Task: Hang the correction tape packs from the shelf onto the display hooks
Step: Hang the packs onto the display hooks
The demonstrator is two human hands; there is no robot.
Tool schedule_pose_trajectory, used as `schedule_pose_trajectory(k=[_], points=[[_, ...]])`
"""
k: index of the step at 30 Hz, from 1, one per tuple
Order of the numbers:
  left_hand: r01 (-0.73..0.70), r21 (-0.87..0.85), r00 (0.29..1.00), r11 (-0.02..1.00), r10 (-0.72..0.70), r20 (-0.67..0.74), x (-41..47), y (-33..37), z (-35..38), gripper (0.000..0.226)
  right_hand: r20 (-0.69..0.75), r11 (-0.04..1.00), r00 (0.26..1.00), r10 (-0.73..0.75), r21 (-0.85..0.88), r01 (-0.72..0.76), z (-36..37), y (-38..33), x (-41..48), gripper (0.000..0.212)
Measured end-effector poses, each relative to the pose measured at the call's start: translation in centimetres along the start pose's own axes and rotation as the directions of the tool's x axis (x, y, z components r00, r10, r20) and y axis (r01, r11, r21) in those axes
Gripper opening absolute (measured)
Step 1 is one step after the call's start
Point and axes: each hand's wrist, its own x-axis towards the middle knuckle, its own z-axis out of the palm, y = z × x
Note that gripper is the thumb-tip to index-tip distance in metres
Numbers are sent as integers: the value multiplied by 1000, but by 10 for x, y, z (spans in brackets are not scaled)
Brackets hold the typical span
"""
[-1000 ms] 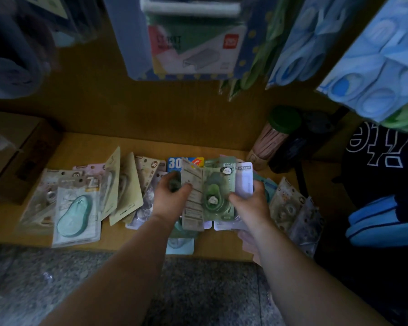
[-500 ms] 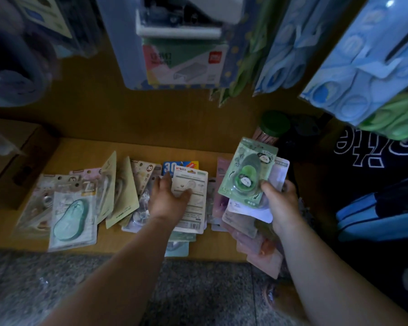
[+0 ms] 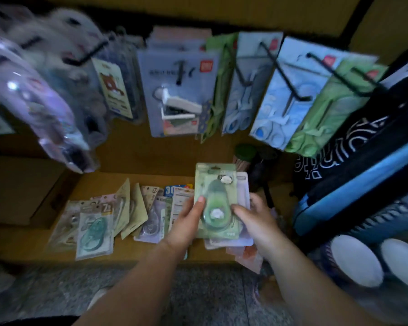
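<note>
Two bare hands hold a green correction tape pack (image 3: 216,201) upright above the near right of a wooden shelf (image 3: 104,182). The left hand (image 3: 186,229) pinches its left edge; the right hand (image 3: 257,222) grips it, thumb in front, together with a stack of other packs (image 3: 244,191) behind. Loose packs (image 3: 94,229) lie fanned on the shelf to the left. Beyond and above, black display hooks (image 3: 283,71) carry a stapler pack (image 3: 174,90) and scissors packs (image 3: 280,102).

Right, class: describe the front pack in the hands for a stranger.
Find the wooden shelf of packs. Over its right half, the left hand and right hand hold a stack. Its front pack is green with an avocado-shaped dispenser; those behind are whitish or pink.
</note>
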Motion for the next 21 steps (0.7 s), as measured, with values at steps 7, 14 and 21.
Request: schedule_pose_trajectory(k=[7, 14, 21], points=[[-154, -123, 988, 980, 154, -10, -96, 16, 15, 60, 45, 990, 989, -139, 32, 137, 1, -50, -91, 21], [-473, -213, 880, 855, 471, -61, -167, 79, 42, 35, -102, 863, 875, -473, 149, 483, -17, -115, -159, 16], [-526, -266, 842, 808, 539, -31, -203, 137, 56, 54, -20, 785, 787, -616, 74, 616, -31, -176, -206, 30]])
